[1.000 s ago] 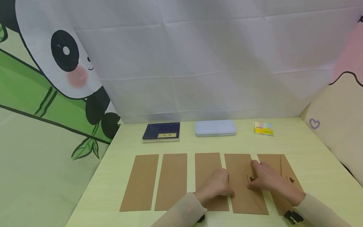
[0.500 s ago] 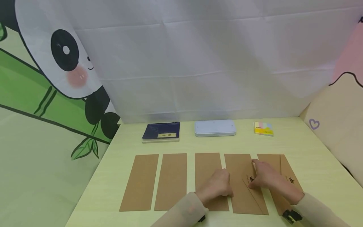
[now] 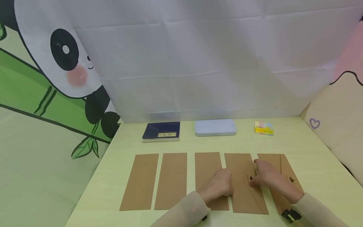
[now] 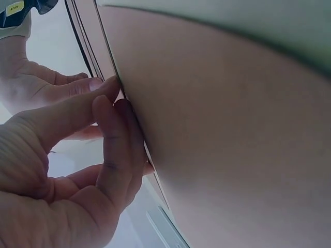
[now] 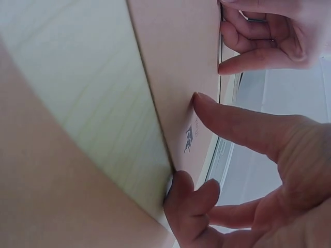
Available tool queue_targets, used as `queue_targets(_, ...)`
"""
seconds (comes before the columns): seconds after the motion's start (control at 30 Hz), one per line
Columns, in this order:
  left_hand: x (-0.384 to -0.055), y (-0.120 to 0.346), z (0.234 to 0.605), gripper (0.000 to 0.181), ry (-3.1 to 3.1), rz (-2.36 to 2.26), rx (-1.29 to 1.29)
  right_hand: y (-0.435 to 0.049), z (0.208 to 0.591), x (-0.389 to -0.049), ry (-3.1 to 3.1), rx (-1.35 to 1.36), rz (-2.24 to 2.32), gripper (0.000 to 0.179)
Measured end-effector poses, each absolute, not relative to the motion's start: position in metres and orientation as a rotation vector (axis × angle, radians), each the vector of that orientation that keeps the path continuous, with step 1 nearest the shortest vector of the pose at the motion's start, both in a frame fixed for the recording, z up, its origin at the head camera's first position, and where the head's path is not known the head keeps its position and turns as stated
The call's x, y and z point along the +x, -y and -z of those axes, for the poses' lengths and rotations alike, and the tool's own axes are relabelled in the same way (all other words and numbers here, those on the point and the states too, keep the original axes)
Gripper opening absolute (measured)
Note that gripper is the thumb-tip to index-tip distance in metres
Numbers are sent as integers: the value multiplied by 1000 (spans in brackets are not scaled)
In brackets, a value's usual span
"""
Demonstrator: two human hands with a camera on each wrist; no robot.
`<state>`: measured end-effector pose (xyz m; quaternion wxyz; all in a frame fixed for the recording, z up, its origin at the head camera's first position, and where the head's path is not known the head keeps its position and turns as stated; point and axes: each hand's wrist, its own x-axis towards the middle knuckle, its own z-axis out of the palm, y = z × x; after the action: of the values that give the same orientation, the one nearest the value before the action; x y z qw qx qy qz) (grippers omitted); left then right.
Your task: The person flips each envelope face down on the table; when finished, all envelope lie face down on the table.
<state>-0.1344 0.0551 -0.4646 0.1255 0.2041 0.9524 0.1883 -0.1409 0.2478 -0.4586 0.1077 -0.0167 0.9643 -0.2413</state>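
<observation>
There's the envelope (image 3: pixel 239 183), fourth from your left, flat on the surface (image 3: pixel 317 170), long axis running away from you, right between your left hand (image 3: pixel 216 186) and right hand (image 3: pixel 267 177), fingers at both long edges, though whether either grip pinches, I can't tell.

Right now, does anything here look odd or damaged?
Nothing visible looks spilled or torn. Counting from the left, the fourth kraft envelope and fifth kraft envelope show dark print and seams; the first and second look plain.
</observation>
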Motion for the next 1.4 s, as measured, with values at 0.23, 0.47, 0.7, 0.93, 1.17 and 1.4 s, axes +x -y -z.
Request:
queue_targets(0.23,-135,-53,465,35,-2760,-606,584,-252,457,-142,-2796,-29,786,89)
queue_targets(0.47,-136,-49,466,45,-2732,-682,641,-262,455,-139,-2729,-56,969,79)
queue_targets(0.7,-136,-51,465,39,-2703,-745,588,-278,446,-134,-2521,-235,1326,73)
queue_targets(0.93,-137,-54,467,41,-2656,-952,588,-293,441,-133,-2212,-337,1591,65)
queue_targets(1.17,-139,-54,469,77,-2576,-1146,609,-299,448,-138,-1962,-503,1710,52)
queue_targets(1.4,-138,-54,471,75,-2407,-1373,586,-296,459,-139,-1899,-586,1723,48)
